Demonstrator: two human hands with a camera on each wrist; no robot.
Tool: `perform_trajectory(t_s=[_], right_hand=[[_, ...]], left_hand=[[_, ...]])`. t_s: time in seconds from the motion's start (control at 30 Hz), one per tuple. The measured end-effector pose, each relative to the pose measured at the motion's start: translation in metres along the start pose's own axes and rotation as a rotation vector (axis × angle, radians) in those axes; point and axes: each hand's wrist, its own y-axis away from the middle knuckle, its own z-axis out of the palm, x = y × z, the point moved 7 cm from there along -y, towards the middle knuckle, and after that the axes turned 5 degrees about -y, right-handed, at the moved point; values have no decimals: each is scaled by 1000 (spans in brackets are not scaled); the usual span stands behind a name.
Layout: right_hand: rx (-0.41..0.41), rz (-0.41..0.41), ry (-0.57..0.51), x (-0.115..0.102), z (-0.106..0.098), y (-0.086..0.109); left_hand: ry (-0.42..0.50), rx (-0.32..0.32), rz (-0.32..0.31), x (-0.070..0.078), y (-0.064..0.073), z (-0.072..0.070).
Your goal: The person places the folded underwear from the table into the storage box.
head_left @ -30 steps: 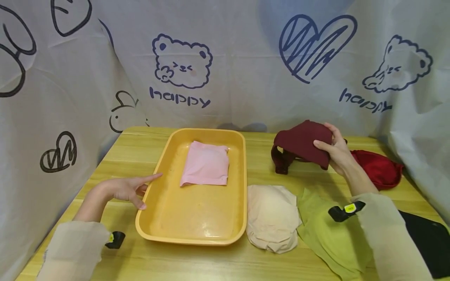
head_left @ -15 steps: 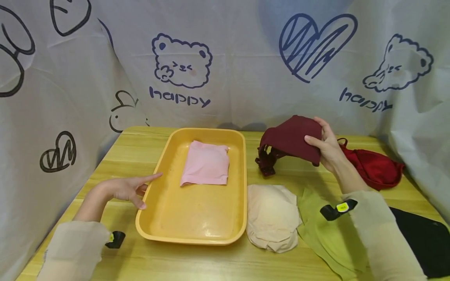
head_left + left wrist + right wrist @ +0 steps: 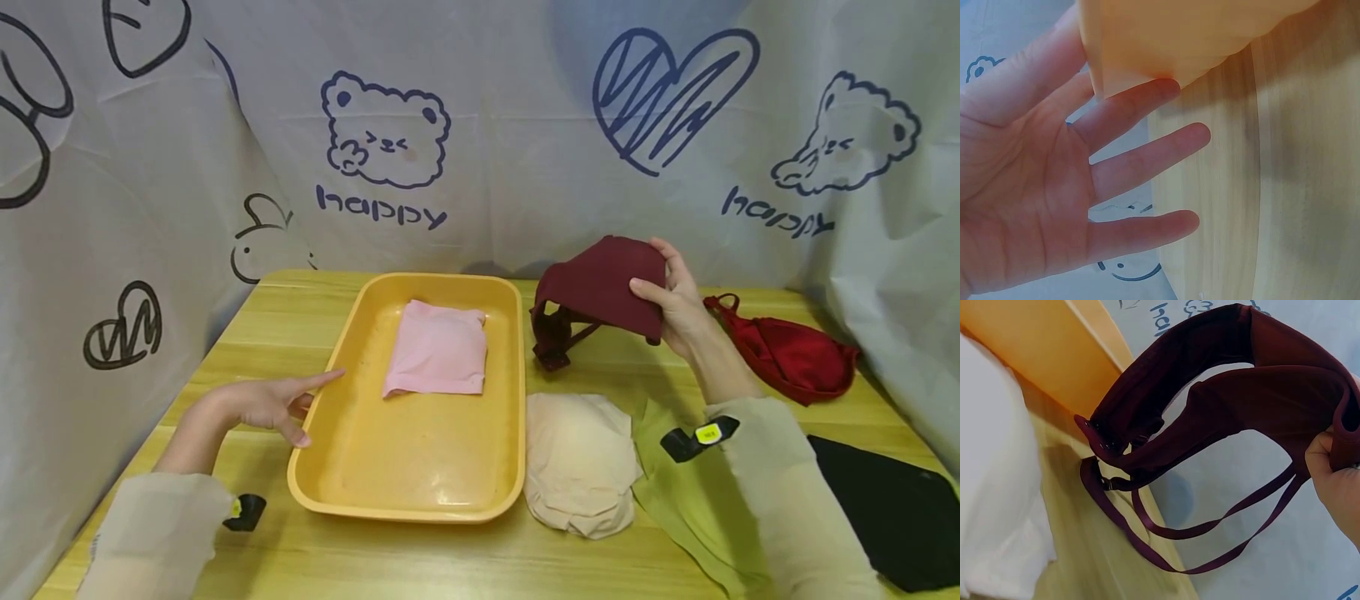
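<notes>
My right hand grips a maroon bra by one end, thumb on the near side, and holds it up over the table right of the tray. In the right wrist view, the bra's band loops round and its thin straps dangle below. My left hand rests at the left rim of a yellow tray, fingers mostly straight; thumb and index finger reach over the rim. In the left wrist view, the other fingers spread outside the tray wall. A folded pink bra lies in the tray.
Right of the tray lie a beige bra and a lime green garment, partly under my right sleeve. A red bra and a black garment lie farther right on the wooden table. A drawn-on white cloth hangs behind.
My right hand has carried the maroon bra leftward and slightly up, closer to the tray. More of the red bra and black garment shows. My left hand stays at the rim.
</notes>
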Motion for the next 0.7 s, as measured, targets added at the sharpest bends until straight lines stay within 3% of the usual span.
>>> perform_trajectory(t_s=[0.7], right_hand=[[-54,-16,-16,10,36,-12]], left_hand=[[11,-2,6,-3,1,-1]])
